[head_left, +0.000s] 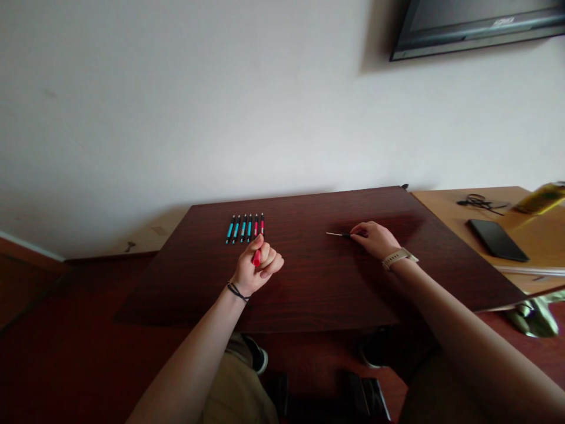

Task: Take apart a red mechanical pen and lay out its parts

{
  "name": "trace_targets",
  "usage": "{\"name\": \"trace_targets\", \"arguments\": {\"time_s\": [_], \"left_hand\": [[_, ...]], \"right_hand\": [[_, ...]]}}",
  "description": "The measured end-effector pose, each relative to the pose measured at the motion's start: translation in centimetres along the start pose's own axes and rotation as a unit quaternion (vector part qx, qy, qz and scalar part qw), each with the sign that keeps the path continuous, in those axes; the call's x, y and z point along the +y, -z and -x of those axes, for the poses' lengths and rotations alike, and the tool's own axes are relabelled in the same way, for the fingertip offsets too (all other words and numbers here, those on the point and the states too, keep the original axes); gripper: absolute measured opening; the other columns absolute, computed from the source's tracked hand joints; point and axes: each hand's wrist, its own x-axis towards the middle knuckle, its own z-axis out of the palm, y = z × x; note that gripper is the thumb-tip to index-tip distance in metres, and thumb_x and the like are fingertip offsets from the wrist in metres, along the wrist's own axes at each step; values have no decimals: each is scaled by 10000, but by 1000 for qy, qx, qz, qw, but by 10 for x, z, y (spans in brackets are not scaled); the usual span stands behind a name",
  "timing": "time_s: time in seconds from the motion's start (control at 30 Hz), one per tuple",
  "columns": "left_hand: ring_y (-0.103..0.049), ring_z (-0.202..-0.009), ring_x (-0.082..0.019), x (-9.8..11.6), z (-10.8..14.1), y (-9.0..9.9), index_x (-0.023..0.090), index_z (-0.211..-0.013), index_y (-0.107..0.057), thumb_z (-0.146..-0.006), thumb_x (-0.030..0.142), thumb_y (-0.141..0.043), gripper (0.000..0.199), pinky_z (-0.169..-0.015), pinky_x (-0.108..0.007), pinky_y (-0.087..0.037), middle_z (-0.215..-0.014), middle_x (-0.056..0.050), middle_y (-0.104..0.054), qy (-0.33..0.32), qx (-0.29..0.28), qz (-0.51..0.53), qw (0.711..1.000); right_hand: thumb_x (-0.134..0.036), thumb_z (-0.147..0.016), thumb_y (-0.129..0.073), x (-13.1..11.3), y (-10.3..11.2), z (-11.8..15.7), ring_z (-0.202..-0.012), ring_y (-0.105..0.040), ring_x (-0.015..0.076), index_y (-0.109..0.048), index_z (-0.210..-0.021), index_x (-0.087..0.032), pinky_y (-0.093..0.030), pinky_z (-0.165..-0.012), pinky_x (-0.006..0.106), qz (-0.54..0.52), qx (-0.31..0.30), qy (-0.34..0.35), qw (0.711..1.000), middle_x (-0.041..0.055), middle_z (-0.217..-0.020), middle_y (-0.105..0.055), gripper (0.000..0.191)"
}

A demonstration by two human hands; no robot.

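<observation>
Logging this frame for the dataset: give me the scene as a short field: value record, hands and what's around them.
left hand: left hand closed around a red pen, held over the table
right hand: right hand on the table, fingertips on a thin refill that lies flat
row of pens: row of pens side by side beyond the left hand, four blue and two red
surface: dark wooden table
side desk: lighter desk to the right with a black phone
wall: screen mounted top right
</observation>
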Motion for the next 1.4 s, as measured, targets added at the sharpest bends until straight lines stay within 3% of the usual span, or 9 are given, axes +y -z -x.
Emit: {"name": "trace_targets", "arguments": {"time_s": [0.2,0.37,0.43,0.53,0.6,0.7,0.87,1.0,1.4], "left_hand": [[-258,-359,-72,-1,-4,1,198,-498,-196,-1061,544,-463,712,-476,-270,-279,-421,62,-158,12,33,-36,999],[-254,-387,-67,-16,-20,10,205,-650,-445,-963,590,-644,535,-444,-234,-238,-479,110,-190,-12,106,-110,988],[-270,-386,-70,-23,-26,17,203,-750,-522,-946,625,-647,482,-448,-233,-242,-488,122,-214,-23,144,-168,975],[-385,-400,-87,-28,-30,28,213,-625,-415,-985,651,-550,583,-484,-256,-280,-463,88,-294,-13,173,-327,929],[-444,-417,-104,-29,-31,31,223,-559,-341,-1011,644,-490,636,-517,-272,-320,-441,54,-357,-11,178,-437,882],[-500,-459,-132,-30,-29,31,217,-535,-405,-1042,634,-411,656,-567,-285,-354,-450,12,-469,-18,173,-567,805],[-557,-542,-164,-29,-27,23,207,-576,-529,-1087,581,-316,668,-604,-304,-308,-533,-35,-592,-48,139,-726,672],[-598,-615,-185,-28,-27,21,201,-645,-597,-1110,519,-286,644,-625,-316,-278,-635,-68,-668,-68,121,-777,615],[-583,-619,-198,-26,-27,24,202,-659,-610,-1107,487,-326,602,-635,-311,-251,-648,-79,-662,-75,115,-785,604]], "right_hand": [[-339,-901,-682,-14,1,3,-878,-675,243,-763,-1045,-198,-522,-878,394,-52,62,3,997,101,-1022,-743,217],[-404,-909,-709,-60,-2,18,-1051,-685,263,-747,-1076,-219,-514,-1016,438,-303,54,-15,951,93,-1116,-753,252],[-429,-931,-704,-81,-4,26,-1133,-685,259,-729,-1126,-219,-529,-1042,422,-488,-26,-77,869,101,-1187,-751,287],[-468,-1038,-539,-105,-7,36,-1218,-685,253,-684,-1203,-140,-551,-1065,393,-695,-209,-189,662,170,-1298,-719,395],[-494,-1078,-432,-113,-8,40,-1258,-675,265,-618,-1306,-66,-571,-1055,386,-747,-283,-230,556,228,-1361,-677,520],[-507,-1092,-388,-117,-10,43,-1286,-664,288,-495,-1436,3,-601,-1021,391,-776,-318,-262,477,287,-1414,-621,624],[-489,-1093,-408,-115,-14,43,-1290,-664,307,-413,-1491,41,-623,-987,370,-782,-314,-286,456,322,-1433,-582,662],[-466,-1097,-404,-115,-13,42,-1285,-668,309,-418,-1476,59,-631,-968,347,-781,-315,-293,453,333,-1427,-575,648],[-467,-1081,-439,-117,-11,44,-1243,-689,298,-450,-1459,33,-645,-937,352,-777,-312,-295,461,312,-1347,-638,627]]}}
